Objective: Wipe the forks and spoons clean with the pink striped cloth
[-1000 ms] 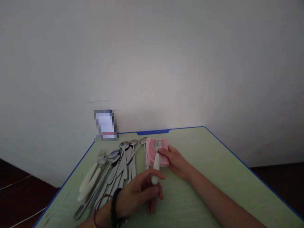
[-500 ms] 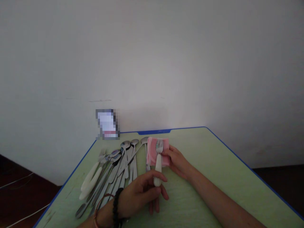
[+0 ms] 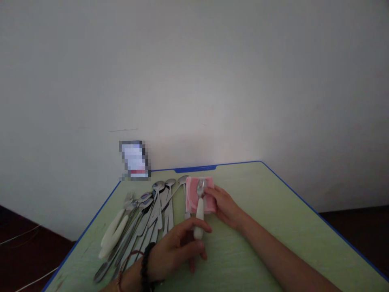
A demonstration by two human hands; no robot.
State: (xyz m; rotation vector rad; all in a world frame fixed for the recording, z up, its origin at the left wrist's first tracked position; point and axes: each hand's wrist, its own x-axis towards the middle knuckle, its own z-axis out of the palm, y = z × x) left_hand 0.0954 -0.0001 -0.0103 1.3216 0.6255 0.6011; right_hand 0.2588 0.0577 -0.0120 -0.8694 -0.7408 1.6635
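Note:
A fork (image 3: 199, 211) with a white handle and metal tines is held upright in front of me. My left hand (image 3: 179, 248) grips the lower end of its handle between the fingers. My right hand (image 3: 226, 207) holds a folded pink cloth (image 3: 192, 194) from its right side, behind the fork's head. Its thumb lies over the cloth near the tines; the other fingers are mostly hidden. To the left lies a spread of metal spoons (image 3: 158, 187) and other cutlery, partly covered by my left forearm.
The green table (image 3: 258, 194) has a blue edge and stands against a pale wall (image 3: 194, 81). A device with a lit, blurred screen (image 3: 134, 157) leans at the far left corner. Two white-handled forks (image 3: 114, 235) lie at the left of the cutlery.
The whole view has shifted slightly, so things sit a little further left. The right thumb has moved up closer to the fork's tines. Both hands keep their holds.

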